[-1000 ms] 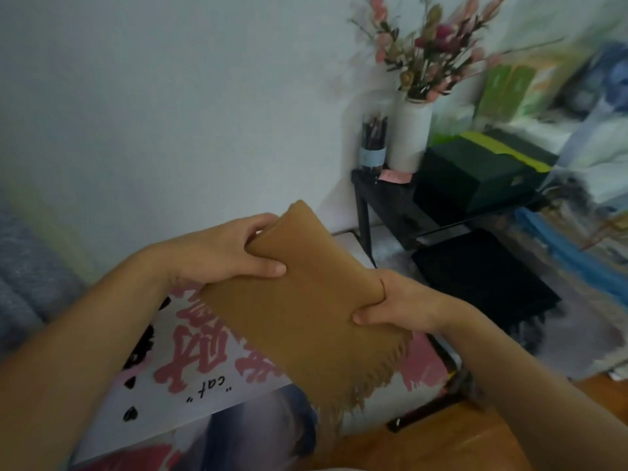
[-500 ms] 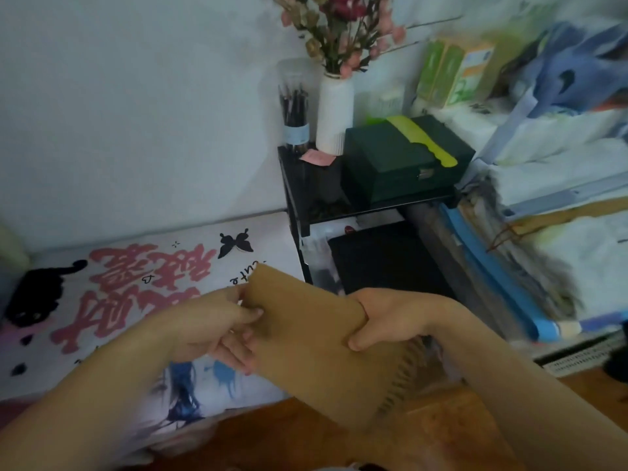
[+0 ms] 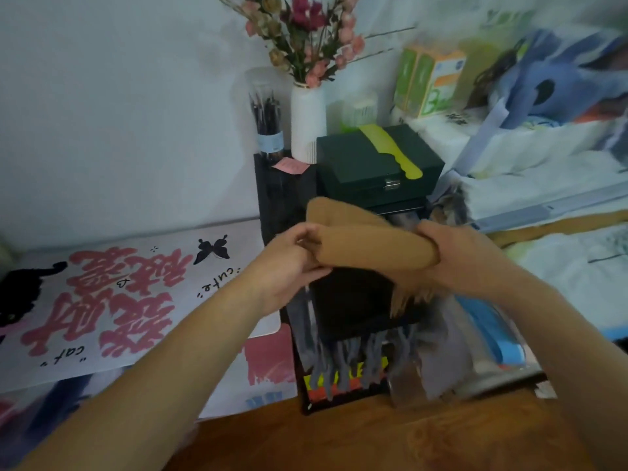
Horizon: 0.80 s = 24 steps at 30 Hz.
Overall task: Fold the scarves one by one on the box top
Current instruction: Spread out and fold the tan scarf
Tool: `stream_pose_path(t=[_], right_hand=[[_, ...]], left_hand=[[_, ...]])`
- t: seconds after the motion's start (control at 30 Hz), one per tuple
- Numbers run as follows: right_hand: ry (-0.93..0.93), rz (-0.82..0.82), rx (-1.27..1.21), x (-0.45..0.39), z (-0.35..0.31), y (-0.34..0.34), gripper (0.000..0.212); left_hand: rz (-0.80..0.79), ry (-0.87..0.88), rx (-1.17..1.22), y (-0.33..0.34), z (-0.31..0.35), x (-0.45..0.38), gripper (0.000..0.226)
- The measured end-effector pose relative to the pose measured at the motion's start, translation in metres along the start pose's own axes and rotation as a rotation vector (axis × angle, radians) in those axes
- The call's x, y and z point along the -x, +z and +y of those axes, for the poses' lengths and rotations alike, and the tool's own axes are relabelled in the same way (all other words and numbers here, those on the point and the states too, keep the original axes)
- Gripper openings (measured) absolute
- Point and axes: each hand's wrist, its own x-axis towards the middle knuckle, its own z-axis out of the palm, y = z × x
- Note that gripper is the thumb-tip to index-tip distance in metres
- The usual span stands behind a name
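white vase (image 3: pixel 307 125) with flowers | green case (image 3: pixel 373 168) beside | brush jar (image 3: pixel 266 122)

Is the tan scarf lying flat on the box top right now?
No: the tan scarf is held up in the air, folded, gripped by the left hand and the right hand above the dark stack.

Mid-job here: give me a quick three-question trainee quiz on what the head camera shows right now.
1. True or false: both hands grip the tan scarf.
2. What lies on top of the dark green box? A) yellow-green comb B) scissors C) phone
3. What stands in the white vase?

Key: 1. True: left hand and right hand each hold an end. 2. A, the comb. 3. Flowers.
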Motion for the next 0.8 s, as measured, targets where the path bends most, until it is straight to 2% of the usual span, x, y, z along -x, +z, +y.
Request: stream_pose_path(t=[0.07, 0.13, 0.23, 0.3, 0.43, 0.57, 0.63, 0.7, 0.77, 0.8], right_hand=[[-0.003, 0.169, 0.122, 0.003, 0.019, 0.037, 0.028], [0.050, 0.205, 0.206, 0.012, 0.030, 0.095, 0.029], [0.216, -0.093, 0.232, 0.023, 0.042, 0.179, 0.044], [0.262, -0.138, 0.201, 0.021, 0.050, 0.205, 0.054], [0.235, -0.040, 0.236, 0.010, 0.060, 0.202, 0.072], [0.206, 0.007, 0.267, 0.002, 0.073, 0.191, 0.074], [0.218, -0.043, 0.266, -0.003, 0.068, 0.192, 0.080], [0.304, -0.165, 0.235, -0.003, 0.050, 0.194, 0.082], [0.269, -0.030, 0.146, -0.004, 0.028, 0.190, 0.067], [0.157, 0.056, 0.057, -0.006, 0.016, 0.187, 0.064]], left_hand=[[0.095, -0.039, 0.069, 0.014, -0.023, -0.022, 0.059], [0.157, -0.157, 0.198, 0.018, -0.063, -0.049, 0.047], [0.196, -0.291, 0.258, 0.021, -0.117, -0.080, 0.036], [0.258, -0.257, 0.171, 0.019, -0.143, -0.099, 0.027], [0.311, -0.180, 0.114, 0.018, -0.148, -0.107, 0.047], [0.313, -0.029, 0.104, 0.014, -0.126, -0.119, 0.052], [0.299, -0.027, 0.003, 0.011, -0.127, -0.123, 0.053], [0.295, -0.120, -0.092, 0.009, -0.140, -0.121, 0.056], [0.308, -0.148, -0.118, 0.010, -0.152, -0.119, 0.059], [0.329, -0.140, -0.106, 0.011, -0.152, -0.118, 0.060]])
